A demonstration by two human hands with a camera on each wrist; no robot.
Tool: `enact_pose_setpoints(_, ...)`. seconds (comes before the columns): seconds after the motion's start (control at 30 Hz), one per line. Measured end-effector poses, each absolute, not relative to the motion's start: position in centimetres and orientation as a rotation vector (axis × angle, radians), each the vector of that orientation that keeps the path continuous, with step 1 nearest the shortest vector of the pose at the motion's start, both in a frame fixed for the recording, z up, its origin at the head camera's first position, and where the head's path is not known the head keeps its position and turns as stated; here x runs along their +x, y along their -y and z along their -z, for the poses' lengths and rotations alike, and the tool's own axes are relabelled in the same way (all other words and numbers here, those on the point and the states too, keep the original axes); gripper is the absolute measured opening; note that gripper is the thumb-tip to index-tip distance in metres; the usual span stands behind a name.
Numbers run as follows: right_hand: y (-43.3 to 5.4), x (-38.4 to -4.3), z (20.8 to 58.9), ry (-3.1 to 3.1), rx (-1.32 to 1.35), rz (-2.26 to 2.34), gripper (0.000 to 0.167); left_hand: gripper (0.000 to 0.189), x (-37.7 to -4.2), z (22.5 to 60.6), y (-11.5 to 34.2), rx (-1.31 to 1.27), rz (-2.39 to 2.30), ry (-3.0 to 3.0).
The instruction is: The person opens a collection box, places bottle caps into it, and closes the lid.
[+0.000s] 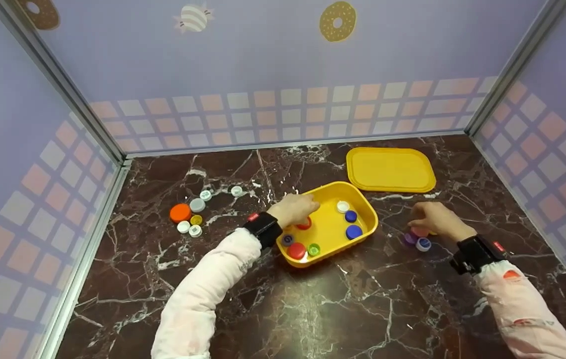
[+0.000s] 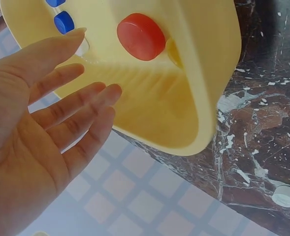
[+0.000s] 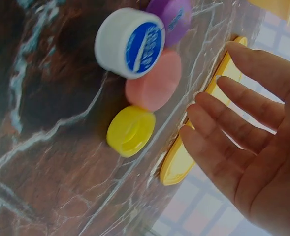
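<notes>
The left hand [image 1: 292, 209] reaches over the yellow tub [image 1: 325, 227], its fingers loosely spread and holding nothing; the right hand [image 1: 440, 219], fingers slightly bent and apart, holds nothing either. Seven caps show inside the tub: two blue [image 1: 353, 232], two red [image 1: 296, 251], one green [image 1: 313, 249], one white [image 1: 343, 207], one grey [image 1: 287, 240]. One red lies just below the left fingers. Four more, purple [image 1: 410, 239], pink [image 3: 154, 81], yellow [image 3: 131, 132] and blue-topped white [image 1: 423, 244], cluster just beside the right hand. Seven lie left of the tub; one yellow lid [image 1: 391, 169] lies beyond it.
</notes>
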State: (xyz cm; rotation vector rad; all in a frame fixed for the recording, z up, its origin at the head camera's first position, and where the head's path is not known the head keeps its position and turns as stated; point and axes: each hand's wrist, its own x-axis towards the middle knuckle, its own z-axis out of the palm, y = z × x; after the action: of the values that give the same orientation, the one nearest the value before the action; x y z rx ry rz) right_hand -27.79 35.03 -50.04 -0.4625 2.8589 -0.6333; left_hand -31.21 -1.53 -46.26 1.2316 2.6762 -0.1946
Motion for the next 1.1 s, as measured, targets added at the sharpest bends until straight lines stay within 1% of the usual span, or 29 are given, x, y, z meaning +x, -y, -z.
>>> enact_pose_setpoints(0.13, -35.8, -27.8, 50.1, -2.829, -0.43, 0.619, 0.028, 0.02, -31.2, 46.4, 2.0, 1.241, 0.161, -2.691)
enact_pose_setpoints(0.37, -36.4, -27.8, 50.0, -2.811, -0.524, 0.531, 0.027, 0.018, -31.2, 46.4, 2.5, 1.208, 0.139, -2.726)
enact_pose_setpoints(0.53, -36.3, -27.5, 50.1, -2.777, -0.487, 0.507, 0.03, 0.017, -31.2, 46.4, 2.8, 1.191, 0.112, -2.745)
enact_pose_setpoints(0.77, -36.3, -27.2, 50.5, -2.788, -0.465, 0.496, 0.033, 0.022, -31.1, 46.2, 3.1, 1.193, 0.093, -2.771)
enact_pose_setpoints(1.0, -36.5, -27.3, 51.2, -2.83, -0.459, 0.488, 0.028, 0.025, -31.0, 46.1, 3.2, 1.181, 0.099, -2.808)
enact_pose_setpoints(1.1, -36.6, -27.3, 51.4, -2.841, -0.44, 0.498, 0.022, 0.027, -31.1, 46.0, 3.3, 1.15, 0.087, -2.827)
